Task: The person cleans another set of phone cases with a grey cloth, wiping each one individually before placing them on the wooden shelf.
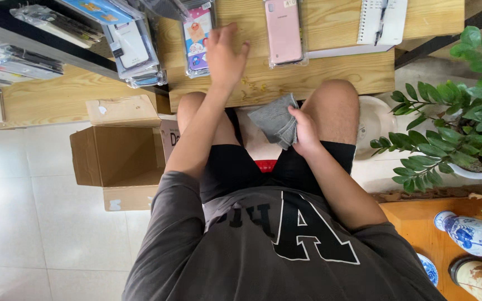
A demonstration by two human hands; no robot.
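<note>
The right hand (306, 132) rests over the lap, just short of the wooden table's (330, 75) near edge, fingers closed around a folded grey cloth (276, 119) that hangs below that edge. Further out, the left hand (225, 54) lies palm down on the table top, fingers loosely spread and holding nothing, its fingertips beside a packaged colourful phone case (197, 40). A pink phone case (283, 32) lies on the table past it, to the right. An open cardboard box (119, 153) sits on the floor left of the table.
</note>
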